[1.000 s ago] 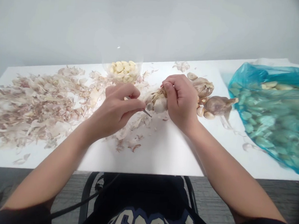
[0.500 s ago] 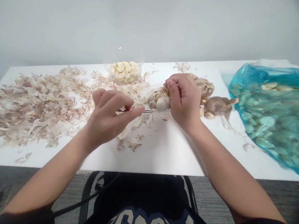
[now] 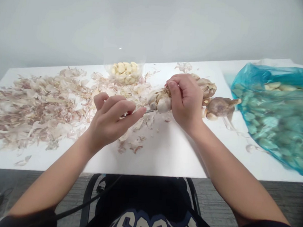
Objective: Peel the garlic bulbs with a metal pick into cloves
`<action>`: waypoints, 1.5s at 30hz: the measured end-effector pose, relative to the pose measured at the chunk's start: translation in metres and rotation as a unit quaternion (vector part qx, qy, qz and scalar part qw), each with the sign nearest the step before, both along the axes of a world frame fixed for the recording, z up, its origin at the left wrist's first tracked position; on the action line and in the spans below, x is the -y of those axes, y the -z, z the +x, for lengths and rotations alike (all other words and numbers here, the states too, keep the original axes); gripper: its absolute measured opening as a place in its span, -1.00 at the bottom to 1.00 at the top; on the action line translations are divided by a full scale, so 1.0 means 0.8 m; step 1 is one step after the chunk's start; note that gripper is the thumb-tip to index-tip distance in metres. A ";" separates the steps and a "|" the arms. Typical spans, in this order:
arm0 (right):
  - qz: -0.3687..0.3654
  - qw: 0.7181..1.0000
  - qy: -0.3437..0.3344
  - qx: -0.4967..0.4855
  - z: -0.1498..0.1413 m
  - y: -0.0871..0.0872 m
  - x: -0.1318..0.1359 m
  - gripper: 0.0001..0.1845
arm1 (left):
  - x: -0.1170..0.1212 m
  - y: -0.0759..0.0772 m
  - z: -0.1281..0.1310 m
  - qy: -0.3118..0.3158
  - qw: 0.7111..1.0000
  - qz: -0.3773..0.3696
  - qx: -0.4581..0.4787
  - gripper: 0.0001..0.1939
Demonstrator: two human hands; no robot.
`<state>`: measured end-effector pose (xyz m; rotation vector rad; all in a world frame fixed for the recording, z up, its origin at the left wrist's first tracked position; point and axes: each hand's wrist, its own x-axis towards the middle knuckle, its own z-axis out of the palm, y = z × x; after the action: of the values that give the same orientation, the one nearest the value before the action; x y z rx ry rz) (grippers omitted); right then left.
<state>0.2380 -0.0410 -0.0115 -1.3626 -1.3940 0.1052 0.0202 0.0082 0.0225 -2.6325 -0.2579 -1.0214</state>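
My right hand [image 3: 186, 100] is closed around the dry stem of a garlic bulb [image 3: 162, 102], whose cloves point toward the left. My left hand [image 3: 114, 119] grips a thin metal tool [image 3: 149, 111] between thumb and fingers; most of it is hidden, so its kind is unclear. The tool's narrow tip reaches the near left side of the bulb. Just right of my right hand lie a whole garlic bulb [image 3: 221, 106] and loose cloves [image 3: 211, 116], with another bulb [image 3: 207, 88] behind.
A heap of papery garlic skins [image 3: 42, 109] covers the left of the white table [image 3: 164, 159]. A clear container [image 3: 108, 67] with peeled cloves [image 3: 125, 72] stands at the back. At right lies a blue plastic bag [image 3: 277, 125] full of cloves.
The tool's tip in my left hand has tilted and shifted slightly at the bulb, and less of it shows. My right hand keeps its hold, nearly still.
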 end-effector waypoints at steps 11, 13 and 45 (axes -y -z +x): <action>0.001 1.000 0.007 0.001 0.000 0.002 -0.001 -0.76 | 0.003 0.003 0.014 0.021 0.999 -0.026 0.008 -0.81; 0.000 1.000 0.009 0.000 0.000 0.003 -0.001 -0.76 | 0.002 0.005 0.013 0.014 0.999 -0.038 -0.002 -0.81; 0.034 0.999 -0.037 0.019 0.001 -0.010 0.004 -0.76 | -0.005 -0.007 0.012 -0.004 0.971 -0.229 0.064 -0.90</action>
<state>0.2389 -0.0443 -0.0038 -1.2639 -1.4674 0.0801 0.0295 0.0126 0.0285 -2.9631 -0.5977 -1.2595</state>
